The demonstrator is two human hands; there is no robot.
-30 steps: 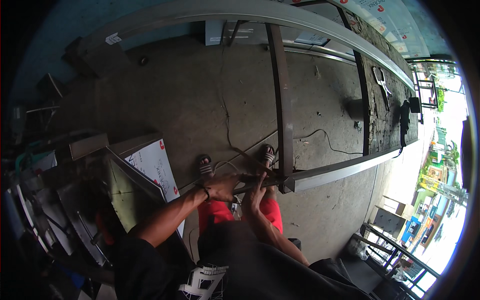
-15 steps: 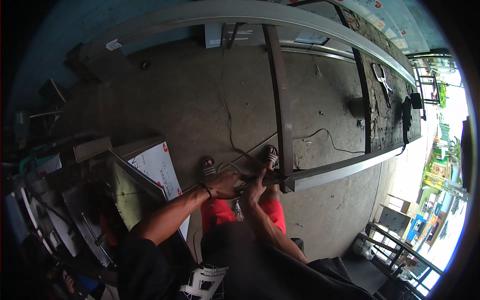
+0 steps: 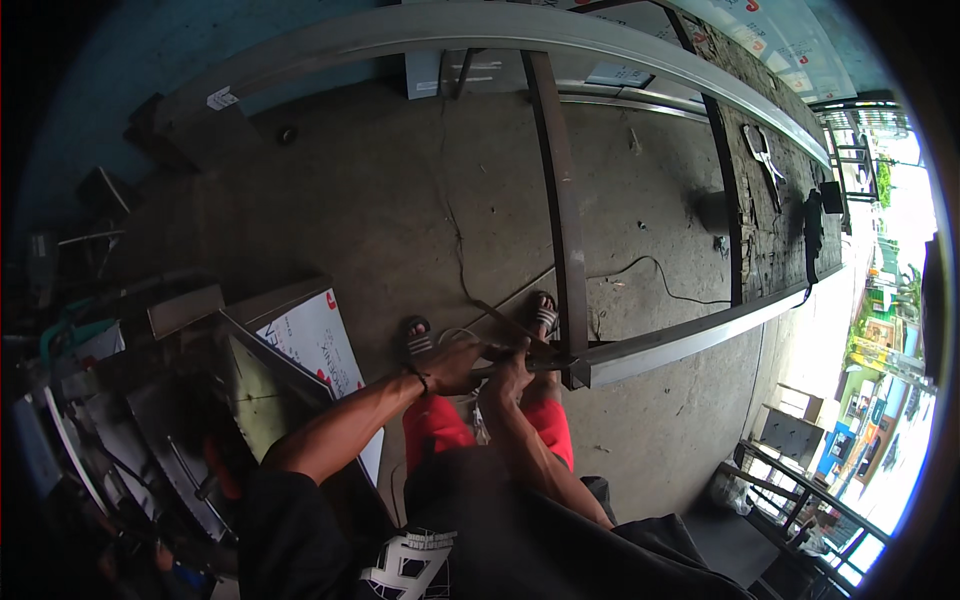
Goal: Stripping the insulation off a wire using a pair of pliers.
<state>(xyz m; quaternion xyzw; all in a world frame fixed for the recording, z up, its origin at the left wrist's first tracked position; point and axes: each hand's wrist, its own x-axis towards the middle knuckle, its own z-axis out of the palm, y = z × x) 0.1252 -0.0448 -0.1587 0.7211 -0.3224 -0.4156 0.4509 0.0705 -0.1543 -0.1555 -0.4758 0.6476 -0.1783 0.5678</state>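
Note:
My left hand (image 3: 452, 368), a dark band at its wrist, is closed around a dark, narrow metal piece whose kind I cannot make out. Right beside it, my right hand (image 3: 508, 381) is also closed, its thumb lying along the same piece. Beyond my right hand, the dark piece (image 3: 545, 358) reaches to the corner of a metal frame. There a brown crossbar (image 3: 556, 190) meets the near silver rail (image 3: 690, 338). My fingers hide most of the held piece.
The frame's far rail (image 3: 400, 32) curves across the top. Locking pliers (image 3: 762, 160) lie on a worn wooden bench (image 3: 785, 230) at the right. A dark cable (image 3: 455, 225) runs over the concrete floor. Sheet-metal boxes (image 3: 310, 345) and tools crowd the left.
Both hands keep their grip at almost the same place. The view has shifted very slightly; nothing has been let go or picked up.

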